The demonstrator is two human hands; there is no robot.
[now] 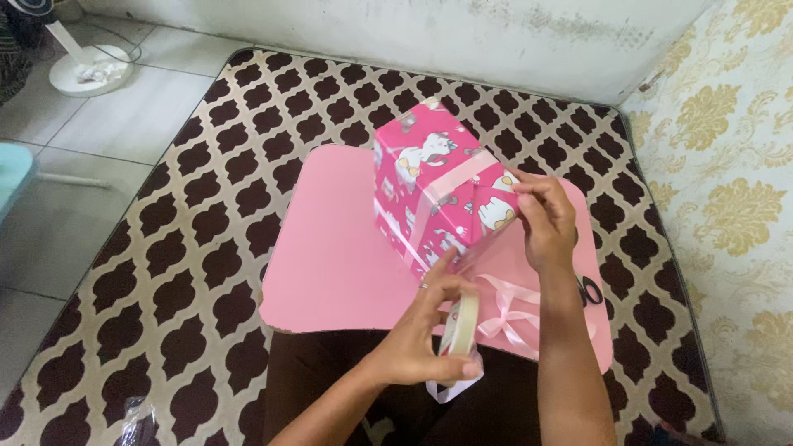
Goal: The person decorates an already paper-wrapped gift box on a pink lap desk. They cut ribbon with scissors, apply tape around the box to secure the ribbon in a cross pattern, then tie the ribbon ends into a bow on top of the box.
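- Currently right hand [541,216] pinches pale pink ribbon [450,183] against near end of gift box [438,182], which stands on pink sheet [339,248].
- Left hand [429,330] grips tape roll [464,324], just below box; box's long axis runs away from the person.
- Right hand is nearer the box.

One package noted: a box [438,186], roughly cubic, wrapped in bright pink paper printed with white cartoon cats. It stands tilted on one lower edge on a pale pink tabletop [339,248], near its far middle. A pale pink ribbon [450,183] runs over the top face and down the near side. The right hand [545,219] grips the box at its right corner, where the wrapping folds meet. No labels, signs or screens are in view.
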